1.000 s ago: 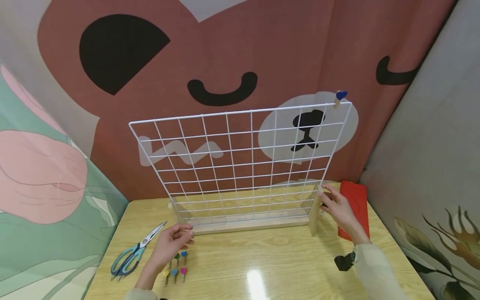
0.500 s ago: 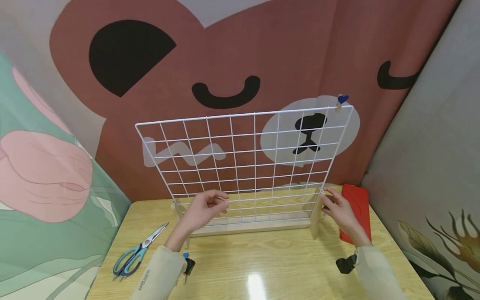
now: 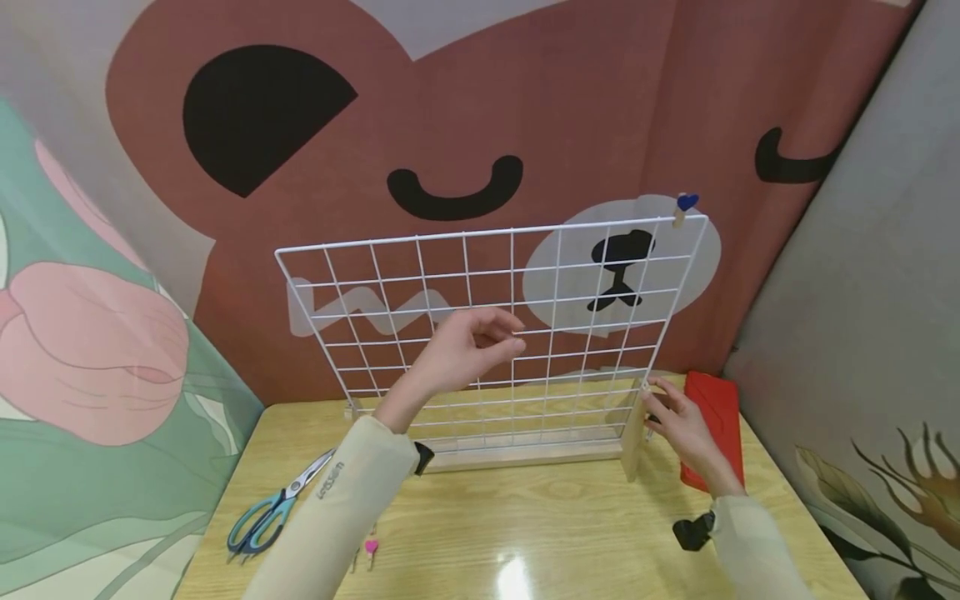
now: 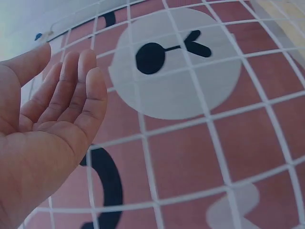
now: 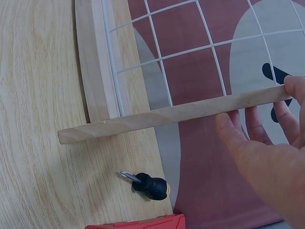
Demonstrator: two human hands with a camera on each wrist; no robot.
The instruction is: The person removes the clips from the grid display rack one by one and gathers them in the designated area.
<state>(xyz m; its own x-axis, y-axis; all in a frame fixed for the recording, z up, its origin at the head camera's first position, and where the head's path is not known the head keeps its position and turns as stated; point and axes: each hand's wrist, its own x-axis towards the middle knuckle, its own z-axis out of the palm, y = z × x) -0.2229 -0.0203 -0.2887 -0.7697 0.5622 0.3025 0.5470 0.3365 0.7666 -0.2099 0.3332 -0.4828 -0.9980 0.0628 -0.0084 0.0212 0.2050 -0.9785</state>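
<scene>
A white wire grid (image 3: 512, 267) stands upright in a wooden stand (image 3: 517, 456). A small wooden clothespin with a dark blue heart (image 3: 686, 202) is clipped near the right end of the grid's top wire. In front of the grid's middle, my left hand (image 3: 472, 350) hangs with loosely bent fingers. Nothing shows between its thumb and fingers in the left wrist view. At the stand's right side, my right hand (image 3: 678, 421) holds the upper part of the wooden upright (image 5: 181, 112), its fingers partly hidden behind the board.
Teal-handled scissors (image 3: 273, 508) lie at the table's left. A clothespin with a pink heart (image 3: 371, 548) lies near the front, others mostly hidden by my left sleeve. A stubby black screwdriver (image 5: 151, 186) and a red case (image 3: 712, 417) lie beyond the right upright. A printed curtain hangs behind.
My left hand has risen and moved right, from beside the heart clothespins to the grid's middle. My right hand stays at the upright. The view has shifted slightly.
</scene>
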